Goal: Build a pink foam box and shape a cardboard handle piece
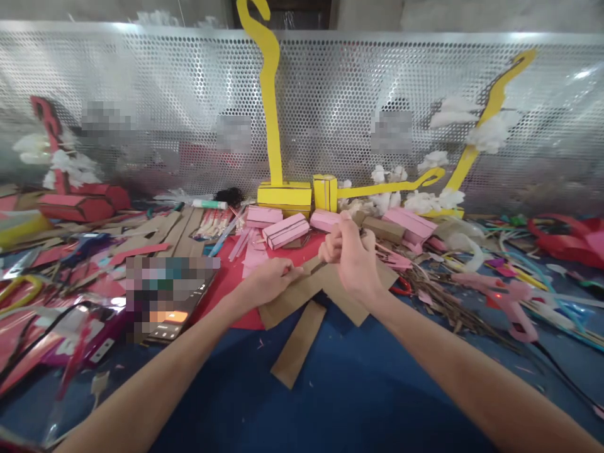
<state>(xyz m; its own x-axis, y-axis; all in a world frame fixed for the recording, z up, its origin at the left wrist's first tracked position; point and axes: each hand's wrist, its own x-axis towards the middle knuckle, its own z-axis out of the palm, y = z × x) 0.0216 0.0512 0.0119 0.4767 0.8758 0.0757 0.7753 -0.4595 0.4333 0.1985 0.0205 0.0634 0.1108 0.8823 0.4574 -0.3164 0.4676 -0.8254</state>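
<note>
My left hand [272,280] is closed, thumb and fingers pressed together above brown cardboard pieces [295,301]. Its thumb tip lies by the cardboard's upper edge; whatever it pinches is hidden. To the right, my right hand [353,257] is curled into a fist with the thumb on top. A small dark bit shows by its knuckles, too little to name. Another cardboard piece [346,299] lies under the right wrist. Nearer to me a loose cardboard strip [298,345] rests at a slant on the blue table surface [264,402]. Pink paper-covered blocks [285,231] sit just beyond my hands.
A yellow hook-shaped figure [271,107] stands on a yellow base before a perforated metal panel [330,82]. At left lie a phone [177,314] and yellow-handled scissors [21,294]. A pink glue gun [512,302] with a cord lies right, among cardboard scraps [448,302].
</note>
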